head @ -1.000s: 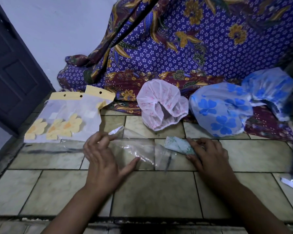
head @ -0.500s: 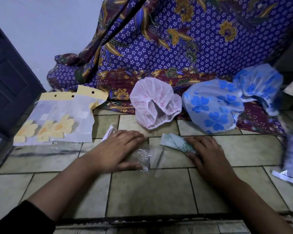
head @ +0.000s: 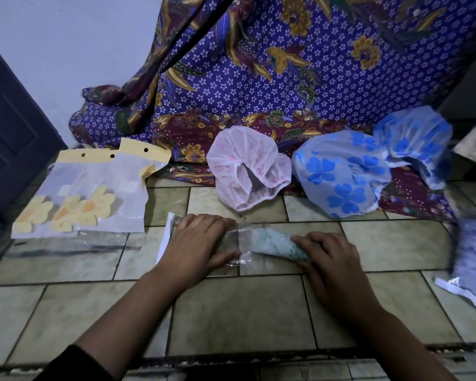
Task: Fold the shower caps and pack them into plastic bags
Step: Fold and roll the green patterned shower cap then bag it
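Observation:
A folded green-patterned shower cap (head: 272,243) lies on the tiled floor, its left end inside the mouth of a clear plastic bag (head: 242,237). My left hand (head: 197,243) presses flat on the bag and pins it to the floor. My right hand (head: 327,259) holds the right end of the folded cap. Behind them lie a pink shower cap (head: 245,166) and two blue-flowered shower caps (head: 341,171) (head: 415,141), all unfolded.
Empty bags with yellow headers and yellow flowers (head: 80,193) lie at the left. A packed bag (head: 473,265) sits at the right edge. A purple batik cloth (head: 286,78) hangs behind. A dark door (head: 8,144) stands at the left.
My left hand went from holding the bag's mouth up to pressing the bag flat. My right hand has pushed the folded cap leftward into the bag's mouth.

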